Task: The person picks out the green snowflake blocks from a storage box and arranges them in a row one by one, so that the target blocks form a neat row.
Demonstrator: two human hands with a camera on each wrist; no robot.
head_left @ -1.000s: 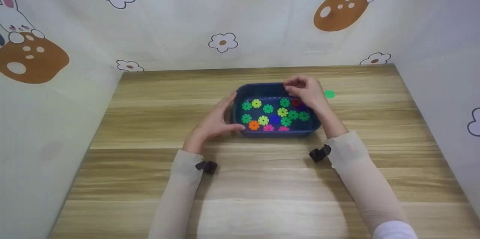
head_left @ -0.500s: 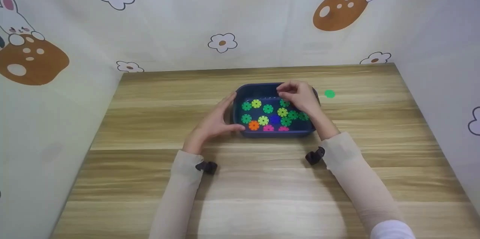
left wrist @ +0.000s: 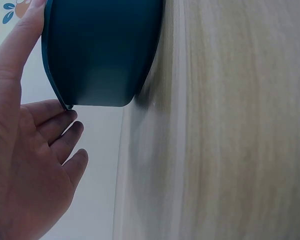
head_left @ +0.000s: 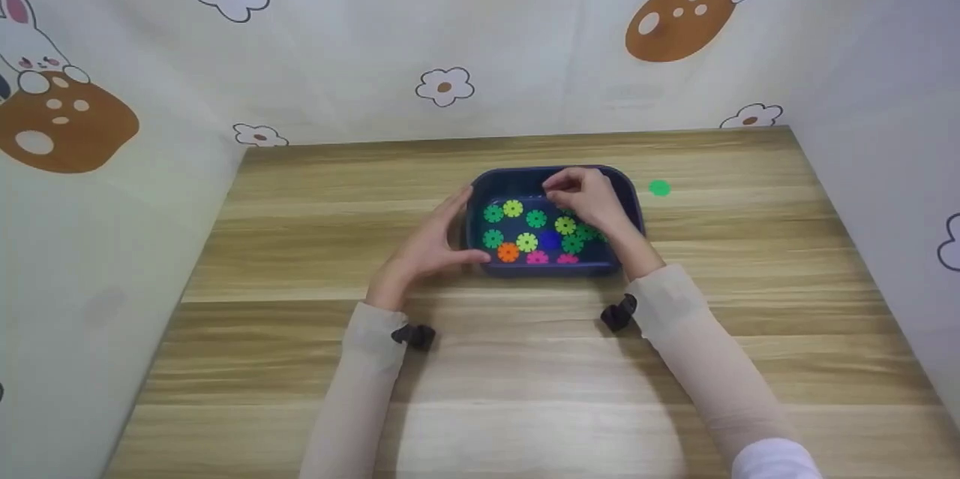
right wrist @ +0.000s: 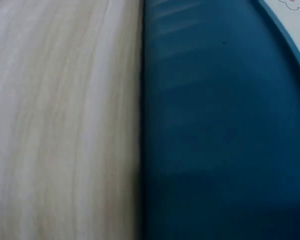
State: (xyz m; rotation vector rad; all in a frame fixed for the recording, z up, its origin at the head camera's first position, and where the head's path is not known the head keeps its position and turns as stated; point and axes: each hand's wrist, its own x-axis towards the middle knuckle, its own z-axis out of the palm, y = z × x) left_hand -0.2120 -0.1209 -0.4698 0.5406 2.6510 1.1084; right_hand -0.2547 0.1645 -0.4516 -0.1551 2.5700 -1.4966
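Head: left hand is spanning the box end, fingers wide; discs are lying inside, some beneath the nearer right hand, hold unclear. Left wrist: thumb is touching the rim. Right wrist: no fingers are showing

Softly lit in the head view, with pale glare on the table at bottom centre and diffuse shadows inward of the sleeves. Dimmer and cooler in the left wrist view, shaded beside the tray near centre. Blurred throughout in the right wrist view, darkest at lower right.
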